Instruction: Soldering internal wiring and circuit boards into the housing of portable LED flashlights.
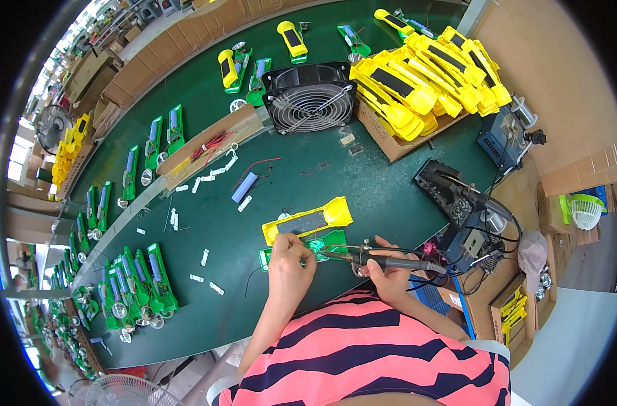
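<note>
Striped pink clothing [389, 338] sits nearest, and beyond it the right hand [388, 277] has its grip closed around a soldering iron [413, 263], with the green casing [336, 238] lying leftward, lengthwise left-to-right on the desk [217, 318], nearer the left hand [289, 265] (curled, its hold I cannot tell).

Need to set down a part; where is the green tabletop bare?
Between the fan and the yellow case, right of the loose battery, though smudged. Another patch: between the left forearm and the clustered green cases, short of the white strips. Crowded: around the left hand and right hand, by the black stand and yellow pile.
</note>
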`<state>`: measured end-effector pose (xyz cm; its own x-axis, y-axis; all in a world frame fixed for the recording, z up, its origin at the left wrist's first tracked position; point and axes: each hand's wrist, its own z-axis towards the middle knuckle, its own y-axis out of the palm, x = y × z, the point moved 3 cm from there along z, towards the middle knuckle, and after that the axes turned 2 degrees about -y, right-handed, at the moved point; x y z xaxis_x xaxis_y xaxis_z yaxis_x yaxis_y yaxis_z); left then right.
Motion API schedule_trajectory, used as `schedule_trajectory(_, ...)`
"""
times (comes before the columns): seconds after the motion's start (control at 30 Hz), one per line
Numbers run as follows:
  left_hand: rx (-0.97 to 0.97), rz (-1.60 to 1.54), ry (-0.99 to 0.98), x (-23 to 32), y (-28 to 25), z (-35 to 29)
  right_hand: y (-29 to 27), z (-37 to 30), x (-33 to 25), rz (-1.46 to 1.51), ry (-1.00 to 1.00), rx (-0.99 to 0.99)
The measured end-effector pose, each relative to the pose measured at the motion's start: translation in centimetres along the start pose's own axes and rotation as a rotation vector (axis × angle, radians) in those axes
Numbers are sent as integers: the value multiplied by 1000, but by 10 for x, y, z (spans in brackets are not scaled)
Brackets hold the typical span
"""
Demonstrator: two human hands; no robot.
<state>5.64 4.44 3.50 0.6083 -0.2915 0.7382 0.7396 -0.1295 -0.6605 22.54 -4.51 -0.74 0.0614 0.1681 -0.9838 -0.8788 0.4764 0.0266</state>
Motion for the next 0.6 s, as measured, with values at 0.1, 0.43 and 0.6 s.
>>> schedule_trajectory(0.1,-14,8,6,0,0,1,-4,2,-4,55,16,-57)
schedule_trajectory(0.43,-42,38,-7,-1,0,4,-21,10,-23,-10,-102,-93)
schedule_trajectory(0.6,-45,20,-30,1,-2,3,-18,9,-31,-268,-394,-203)
